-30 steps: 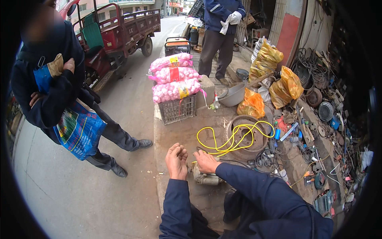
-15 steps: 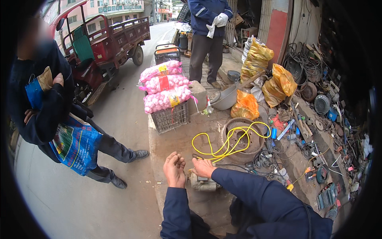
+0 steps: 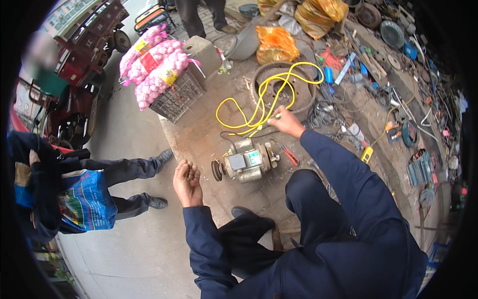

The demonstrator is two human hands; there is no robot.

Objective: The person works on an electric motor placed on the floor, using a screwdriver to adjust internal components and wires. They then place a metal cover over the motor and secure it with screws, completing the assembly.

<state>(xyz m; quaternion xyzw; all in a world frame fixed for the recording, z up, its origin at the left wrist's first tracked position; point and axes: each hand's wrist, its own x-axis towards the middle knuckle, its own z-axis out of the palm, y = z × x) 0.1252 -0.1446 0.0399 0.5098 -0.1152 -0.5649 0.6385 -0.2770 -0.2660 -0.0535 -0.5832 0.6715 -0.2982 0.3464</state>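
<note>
An electric motor [image 3: 238, 161] with a grooved pulley [image 3: 217, 170] lies on the ground in front of me. My left hand [image 3: 188, 185] hovers left of the pulley, apart from it, its fingers curled in; anything inside them is hidden. Beyond the motor, my right hand [image 3: 288, 122] is closed in a pinch beside the looped yellow cable [image 3: 230, 101]. A small pale bit shows at its fingers, too small to name. Dark wire [image 3: 227, 138] runs between cable and motor. Red-handled pliers [image 3: 290, 155] lie right of the motor.
A rusty wheel rim [image 3: 312, 94] lies under the cable. A black crate [image 3: 180, 98] bears pink net bags of bulbs [image 3: 158, 64]. A person with a blue bag [image 3: 88, 202] stands left. Scrap and tools, including a yellow-ended cord [image 3: 367, 154], cover the right side.
My view has tilted down and turned, uncovering the whole motor and the pliers. My hands have moved apart: the right away over the cable, the left off the motor's side.
</note>
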